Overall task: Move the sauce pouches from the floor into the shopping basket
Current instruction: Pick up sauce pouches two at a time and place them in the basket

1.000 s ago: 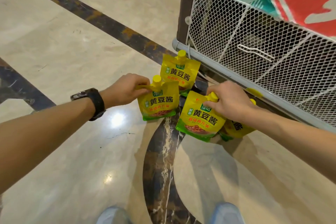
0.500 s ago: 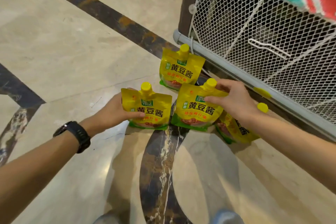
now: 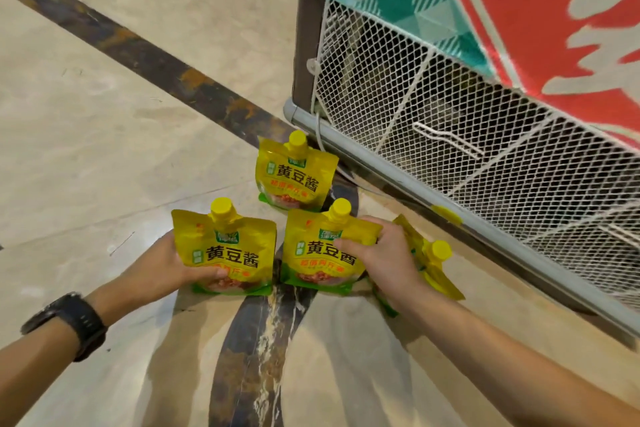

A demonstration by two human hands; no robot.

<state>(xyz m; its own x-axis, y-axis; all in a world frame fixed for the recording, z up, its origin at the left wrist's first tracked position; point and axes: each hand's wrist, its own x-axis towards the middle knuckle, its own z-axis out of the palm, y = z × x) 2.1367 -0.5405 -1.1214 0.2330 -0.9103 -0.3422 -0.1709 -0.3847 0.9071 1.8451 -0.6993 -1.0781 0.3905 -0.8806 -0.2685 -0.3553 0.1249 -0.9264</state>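
Head view: a mesh rack [image 3: 450,135] is standing just right of the right hand [image 3: 384,253]. A third pouch [image 3: 294,180] is standing on the floor [image 3: 104,114] just beyond both grips, and a fourth pouch [image 3: 433,260] is leaning behind the right hand. The left hand [image 3: 166,265] is clasping the left pouch [image 3: 228,250] by its near edge, thumb across the front. The right hand is pinching the right pouch [image 3: 322,250] at its corner.

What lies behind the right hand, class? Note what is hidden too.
A pouch sits tilted behind the right hand, with its cap and one edge showing. The hand covers most of its label, so the print there cannot be read.
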